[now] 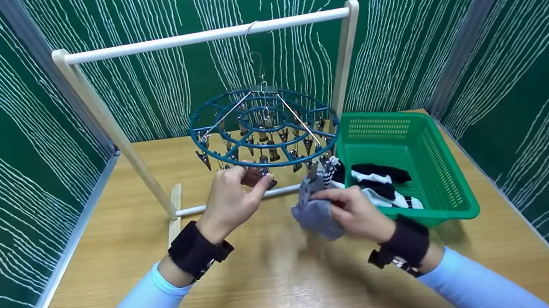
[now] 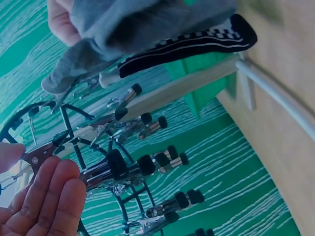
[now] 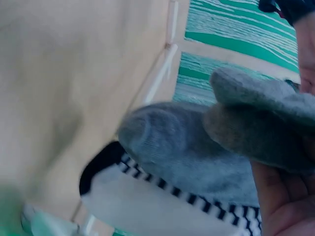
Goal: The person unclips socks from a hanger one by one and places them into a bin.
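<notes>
My left hand (image 1: 232, 199) pinches a metal clip (image 2: 42, 153) at the near rim of a round blue clip hanger (image 1: 268, 164). Several other clips with dark tips dangle from its rings. My right hand (image 1: 359, 213) grips a grey sock (image 3: 256, 108) between thumb and fingers. Just behind it hangs another grey sock (image 3: 167, 135), held by a clip at the hanger's right side. Beside that one hangs a black and white checkered sock (image 2: 197, 46). In the head view the two grey socks overlap, so their border is hard to tell.
A white rail (image 1: 163, 42) on a wooden stand (image 1: 347, 49) carries the hanger by its hook. To the right, a green basket (image 1: 446, 162) on the wooden table (image 1: 273, 287) holds several black and white socks (image 1: 383, 176). Green patterned panels (image 1: 146, 85) surround the table.
</notes>
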`<state>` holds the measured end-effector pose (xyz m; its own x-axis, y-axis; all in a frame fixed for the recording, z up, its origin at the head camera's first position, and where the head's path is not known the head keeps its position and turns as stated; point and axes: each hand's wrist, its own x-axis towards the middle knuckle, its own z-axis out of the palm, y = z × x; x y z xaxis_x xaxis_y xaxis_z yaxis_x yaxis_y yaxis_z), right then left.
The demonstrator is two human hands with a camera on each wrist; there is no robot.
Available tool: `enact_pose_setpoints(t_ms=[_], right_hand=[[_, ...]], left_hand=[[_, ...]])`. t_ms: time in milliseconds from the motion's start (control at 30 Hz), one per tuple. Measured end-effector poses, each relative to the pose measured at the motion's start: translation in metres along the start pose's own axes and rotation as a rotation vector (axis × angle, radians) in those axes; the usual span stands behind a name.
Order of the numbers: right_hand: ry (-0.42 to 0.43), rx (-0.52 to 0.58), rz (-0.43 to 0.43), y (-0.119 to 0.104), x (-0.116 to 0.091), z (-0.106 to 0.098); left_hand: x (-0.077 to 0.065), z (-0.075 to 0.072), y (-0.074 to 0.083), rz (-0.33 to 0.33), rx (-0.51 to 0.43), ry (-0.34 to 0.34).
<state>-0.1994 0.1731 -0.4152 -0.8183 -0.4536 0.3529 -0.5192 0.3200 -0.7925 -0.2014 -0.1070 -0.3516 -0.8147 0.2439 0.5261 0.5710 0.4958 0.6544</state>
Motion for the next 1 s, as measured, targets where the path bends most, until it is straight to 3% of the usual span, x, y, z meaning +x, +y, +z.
enact_pose_setpoints(t_ms=[167,367,633,1000], right_hand=[[0.009,-0.088,0.007,-0.006,-0.003,-0.025],[0.086,-0.094,-0.034,-0.009,-0.002,-0.052],[0.175,-0.146,0.014,-0.009,0.007,-0.087],[0.226,-0.218,0.099,0.003,0.026,-0.127]], left_hand=[[0.000,0.000,-0.002,0.006,0.014,0.007],[0.001,0.000,-0.003,0.003,0.014,0.004],[0.000,0.001,-0.005,-0.009,0.010,-0.001],[-0.001,0.001,-0.005,-0.009,0.010,-0.003]])
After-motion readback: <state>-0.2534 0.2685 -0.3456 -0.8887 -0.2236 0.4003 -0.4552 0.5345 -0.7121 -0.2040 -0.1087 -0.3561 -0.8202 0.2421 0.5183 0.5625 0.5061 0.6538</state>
